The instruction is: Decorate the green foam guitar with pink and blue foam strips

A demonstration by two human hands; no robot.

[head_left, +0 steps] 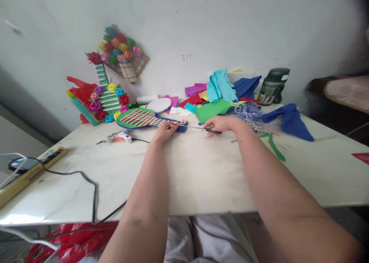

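A guitar-shaped craft piece (137, 118) in green and blue lies on the table, with pinkish rolled strips across its body and thin strings along it. My left hand (167, 130) rests on its neck, fingers pinched at the strings near the blue end. Small scissors (212, 131) with dark handles are held in my right hand (215, 125), to the right of the neck. The thin blades point left toward my left fingers. Whether the blades touch a string is too small to tell.
A glue gun (123, 136) with a black cable lies left of my left hand. Coloured paper (215, 109), tangled yarn (247, 114) and a dark bottle (272, 86) stand behind. A flower-decorated guitar (108, 96) leans at back left; a power strip (54, 158) sits at the left edge.
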